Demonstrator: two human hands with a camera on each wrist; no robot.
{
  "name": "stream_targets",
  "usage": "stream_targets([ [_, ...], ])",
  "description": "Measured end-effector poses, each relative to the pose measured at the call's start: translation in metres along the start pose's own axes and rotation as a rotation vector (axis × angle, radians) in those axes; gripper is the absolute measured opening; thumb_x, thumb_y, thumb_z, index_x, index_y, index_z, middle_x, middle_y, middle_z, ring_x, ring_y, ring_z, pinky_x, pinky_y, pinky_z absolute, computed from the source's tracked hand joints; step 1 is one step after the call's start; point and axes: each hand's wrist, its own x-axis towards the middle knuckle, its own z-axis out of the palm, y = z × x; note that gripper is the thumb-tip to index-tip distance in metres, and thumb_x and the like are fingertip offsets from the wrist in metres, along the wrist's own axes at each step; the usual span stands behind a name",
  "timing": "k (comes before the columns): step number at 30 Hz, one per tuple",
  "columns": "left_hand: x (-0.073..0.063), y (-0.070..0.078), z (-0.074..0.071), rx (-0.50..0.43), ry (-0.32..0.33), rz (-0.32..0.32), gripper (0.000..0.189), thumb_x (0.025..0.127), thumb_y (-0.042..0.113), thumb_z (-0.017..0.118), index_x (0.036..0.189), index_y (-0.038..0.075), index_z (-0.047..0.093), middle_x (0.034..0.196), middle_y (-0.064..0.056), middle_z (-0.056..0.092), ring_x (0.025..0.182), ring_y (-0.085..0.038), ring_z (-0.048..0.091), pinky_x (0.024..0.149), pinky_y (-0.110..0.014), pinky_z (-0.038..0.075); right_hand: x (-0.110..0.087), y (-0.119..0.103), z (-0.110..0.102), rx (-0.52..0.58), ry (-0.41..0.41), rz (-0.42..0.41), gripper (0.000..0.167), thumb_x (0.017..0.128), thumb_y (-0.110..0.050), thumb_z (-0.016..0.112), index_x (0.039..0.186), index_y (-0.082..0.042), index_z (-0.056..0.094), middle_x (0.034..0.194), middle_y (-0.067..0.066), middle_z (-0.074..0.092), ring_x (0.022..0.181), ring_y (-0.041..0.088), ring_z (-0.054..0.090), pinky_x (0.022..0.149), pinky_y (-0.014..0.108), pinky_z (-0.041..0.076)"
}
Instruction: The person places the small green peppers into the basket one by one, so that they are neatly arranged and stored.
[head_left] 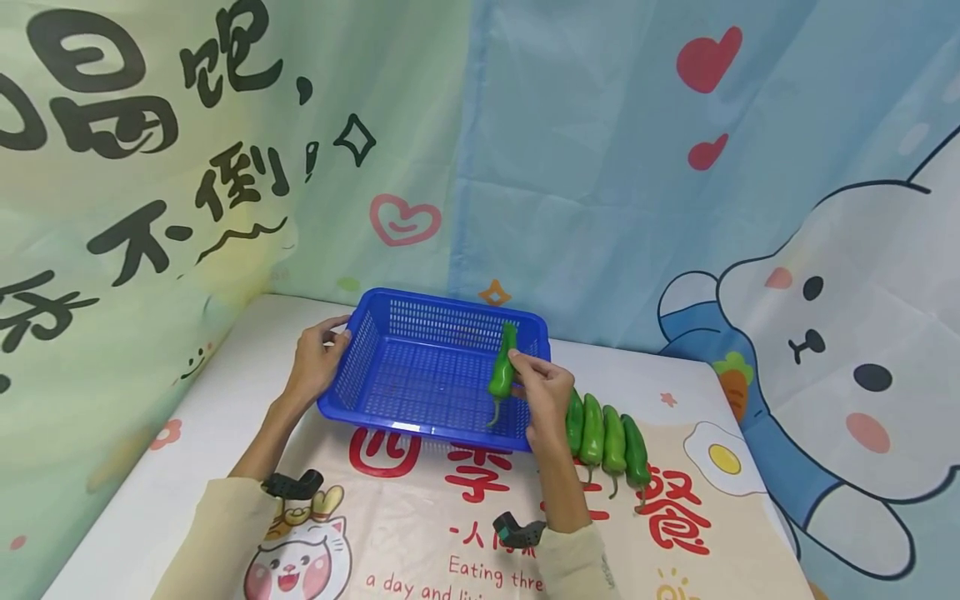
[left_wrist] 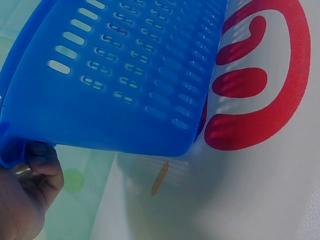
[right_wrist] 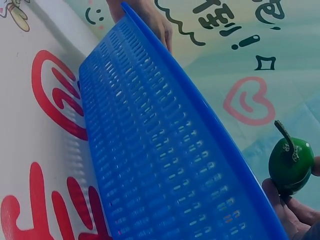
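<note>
A blue plastic basket [head_left: 420,375] with slotted walls stands on the table, and no pepper lies on its floor. My left hand [head_left: 318,358] grips its left rim; in the left wrist view, curled fingers [left_wrist: 45,170] hold the rim's edge. Between the thumb and fingers of my right hand [head_left: 546,396] is a green pepper [head_left: 503,367], held over the basket's right side with its stem pointing down. The right wrist view shows that pepper [right_wrist: 291,167] stem-end on, beside the basket rim [right_wrist: 210,115].
Several more green peppers [head_left: 613,442] lie in a row to the right of the basket, partly behind my right wrist. A printed mat [head_left: 420,533] covers part of the white table [head_left: 217,383]. Patterned cloth [head_left: 570,167] hangs behind and at the left.
</note>
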Motion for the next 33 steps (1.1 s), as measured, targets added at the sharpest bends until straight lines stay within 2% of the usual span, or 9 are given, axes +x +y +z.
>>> stream_targets([
  [12,0.001,-0.003,0.001,-0.02,0.0,0.001,0.04,0.112,0.01,0.056,0.148,-0.008,0.062,0.097,-0.028,0.07,0.063,-0.009,0.064,0.056,-0.019,0.049,-0.001,0.004,0.012,0.029,-0.014,0.041,0.044,0.099,-0.029,0.083,0.121,0.009,0.078,0.096,0.008,0.084,0.078,0.008,0.076,0.067,0.021,0.061],
  [26,-0.001,-0.001,0.0,-0.006,0.003,-0.006,0.041,0.112,0.009,0.055,0.149,-0.008,0.061,0.098,-0.028,0.07,0.065,-0.012,0.064,0.058,-0.019,0.049,-0.002,0.006,0.029,0.071,-0.04,0.071,0.039,0.098,-0.022,0.082,0.118,0.012,0.078,0.088,0.007,0.082,0.073,0.01,0.077,0.065,0.022,0.062],
  [33,0.0,0.0,0.0,-0.021,0.001,-0.003,0.04,0.113,0.01,0.055,0.148,-0.008,0.061,0.097,-0.027,0.07,0.064,-0.012,0.063,0.057,-0.019,0.049,-0.003,0.006,0.037,0.076,-0.069,0.093,0.04,0.098,-0.023,0.083,0.119,0.011,0.077,0.098,0.014,0.084,0.076,0.011,0.079,0.068,0.024,0.064],
])
